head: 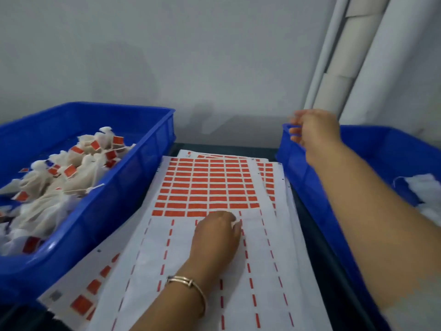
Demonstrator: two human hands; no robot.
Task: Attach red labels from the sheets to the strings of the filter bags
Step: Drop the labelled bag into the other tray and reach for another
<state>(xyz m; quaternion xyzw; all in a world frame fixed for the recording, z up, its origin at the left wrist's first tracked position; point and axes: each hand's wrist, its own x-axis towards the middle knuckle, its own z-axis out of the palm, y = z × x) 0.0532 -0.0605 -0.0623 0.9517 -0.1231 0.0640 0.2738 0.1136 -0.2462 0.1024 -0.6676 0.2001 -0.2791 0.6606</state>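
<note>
While the left hand (216, 232) lies knuckles-up on the top label sheet (210, 235), its fingers curl down at the nearest full row of red labels (207, 185); whether the fingertips pinch a label there cannot be told, since the hand hides them. A thin bangle (191, 285) circles that wrist. The sheet is white backing paper: its far half carries a tight grid of small red-orange rectangles in even rows, while its near half is stripped, with only thin red dashes left along the column lines. More sheets lie beneath it, fanned out to the left and right, on a dark table (317, 235).

The right hand (310, 132) is raised over the far corner of the right blue bin (310, 187), blurred, fingers loosely bent; no object shows between them. White filter bags (424, 187) lie in that bin near the forearm.

The left blue bin (114, 187) holds a heap of labelled filter bags (59, 182), off-white gathered pouches with red tags (95, 145) scattered among them on strings too fine to trace.
</note>
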